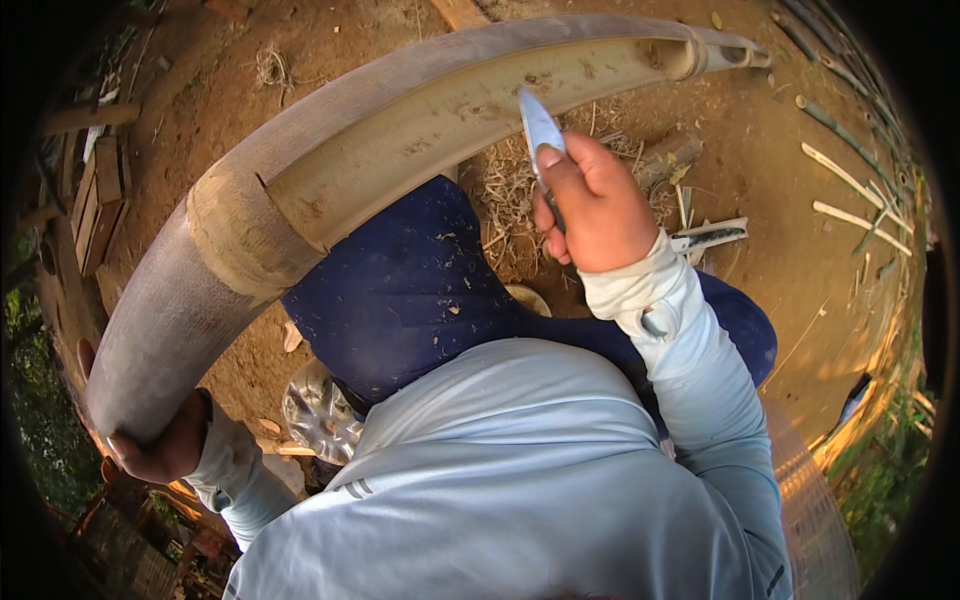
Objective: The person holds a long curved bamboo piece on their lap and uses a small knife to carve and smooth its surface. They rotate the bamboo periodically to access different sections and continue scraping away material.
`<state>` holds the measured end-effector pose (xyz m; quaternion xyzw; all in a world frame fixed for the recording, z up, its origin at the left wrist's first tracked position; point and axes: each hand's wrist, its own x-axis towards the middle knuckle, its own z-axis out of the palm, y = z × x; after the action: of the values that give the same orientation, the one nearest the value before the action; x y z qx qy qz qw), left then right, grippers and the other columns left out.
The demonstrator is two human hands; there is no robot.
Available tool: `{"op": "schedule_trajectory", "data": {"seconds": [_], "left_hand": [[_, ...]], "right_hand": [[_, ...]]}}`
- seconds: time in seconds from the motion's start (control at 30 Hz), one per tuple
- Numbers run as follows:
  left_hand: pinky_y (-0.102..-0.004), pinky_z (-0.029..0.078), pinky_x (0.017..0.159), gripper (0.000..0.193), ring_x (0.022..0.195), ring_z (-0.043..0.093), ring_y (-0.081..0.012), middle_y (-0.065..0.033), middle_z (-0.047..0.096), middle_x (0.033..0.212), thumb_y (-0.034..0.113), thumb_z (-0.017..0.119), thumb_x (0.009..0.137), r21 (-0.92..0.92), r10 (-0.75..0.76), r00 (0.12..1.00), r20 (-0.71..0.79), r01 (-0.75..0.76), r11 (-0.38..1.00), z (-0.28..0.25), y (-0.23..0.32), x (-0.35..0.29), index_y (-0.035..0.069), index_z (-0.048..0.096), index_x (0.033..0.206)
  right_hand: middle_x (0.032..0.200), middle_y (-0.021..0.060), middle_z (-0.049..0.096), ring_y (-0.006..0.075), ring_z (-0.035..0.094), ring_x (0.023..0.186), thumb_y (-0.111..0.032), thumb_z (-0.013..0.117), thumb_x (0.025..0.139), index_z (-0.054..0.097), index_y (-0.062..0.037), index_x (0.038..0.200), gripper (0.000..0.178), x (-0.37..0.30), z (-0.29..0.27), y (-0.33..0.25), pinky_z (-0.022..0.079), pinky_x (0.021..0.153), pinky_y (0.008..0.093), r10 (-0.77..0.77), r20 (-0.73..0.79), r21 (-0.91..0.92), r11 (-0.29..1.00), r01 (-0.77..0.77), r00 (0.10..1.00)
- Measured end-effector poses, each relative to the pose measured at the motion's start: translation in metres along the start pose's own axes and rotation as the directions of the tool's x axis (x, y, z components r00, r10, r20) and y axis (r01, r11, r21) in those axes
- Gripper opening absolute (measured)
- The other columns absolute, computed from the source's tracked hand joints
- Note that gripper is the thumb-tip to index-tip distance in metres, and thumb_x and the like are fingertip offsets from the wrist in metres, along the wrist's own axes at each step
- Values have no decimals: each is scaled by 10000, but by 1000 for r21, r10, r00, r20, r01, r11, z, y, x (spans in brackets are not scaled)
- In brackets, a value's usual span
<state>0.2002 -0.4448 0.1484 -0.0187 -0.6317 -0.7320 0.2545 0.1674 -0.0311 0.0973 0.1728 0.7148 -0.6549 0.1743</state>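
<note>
A thick bamboo pole (165, 275) runs from the lower left up across the view to the far right. A long strip of its wall is cut away, so a pale hollow (400, 140) shows between two nodes. My left hand (165, 440) is closed around the near left end of the pole. In my right hand (605, 205) is a knife (540, 128), gripped with the thumb along its side. Its blade points up and slightly left, in front of the hollow; I cannot tell whether the tip touches the bamboo. The pole passes over my leg in dark blue trousers (390, 280).
Thin shavings (510, 190) lie heaped on the dirt floor beyond my knee, with a short bamboo piece (670, 160) beside them. Split strips (855, 175) and poles (840, 120) lie at the right. Wooden boards (98, 205) stand at the left. A clear plastic bottle (320, 410) is by my left side.
</note>
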Motion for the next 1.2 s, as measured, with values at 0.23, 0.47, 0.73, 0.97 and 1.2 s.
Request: {"op": "schedule_trajectory", "data": {"seconds": [0.23,0.47,0.73,0.97,1.2], "left_hand": [[-572,330,1090,925,1285,450,-465,-336,433,1377,470,504,809,12,-14,1000,-18,15,1000,21,-7,-2,-97,199,1473],[-567,331,1092,908,1285,453,-459,-326,433,1385,454,507,821,-61,-47,999,11,48,997,25,-4,-4,-102,203,1471],[-567,283,1114,952,1322,400,-469,-341,397,1411,497,552,817,27,-55,994,-93,57,998,46,1,-8,-119,219,1461],[-565,296,1107,939,1318,406,-467,-338,410,1403,495,545,823,8,-58,996,-67,58,998,46,0,-9,-116,227,1461],[-555,362,1066,906,1267,473,-443,-304,465,1362,491,515,825,13,-69,996,-56,70,997,44,3,-9,-92,243,1463]], "right_hand": [[618,28,518,96,448,425,-208,434,1024,476,-47,887,215,-14,22,-4,369,385,252,-21,60,-66,997,25,998],[607,20,515,91,452,428,-211,436,1025,485,-56,890,212,-7,14,1,371,393,252,-65,-77,-3,998,65,995],[610,13,523,87,466,431,-228,434,1029,500,-56,911,218,-2,16,2,375,394,238,-69,-107,7,998,70,992],[605,22,518,95,459,415,-206,436,1024,506,-38,940,200,-4,21,3,381,385,249,-44,-133,28,998,48,990],[600,31,525,97,470,429,-207,434,1030,478,-38,897,220,-13,31,-2,375,390,244,-44,-58,43,998,47,997]]}}
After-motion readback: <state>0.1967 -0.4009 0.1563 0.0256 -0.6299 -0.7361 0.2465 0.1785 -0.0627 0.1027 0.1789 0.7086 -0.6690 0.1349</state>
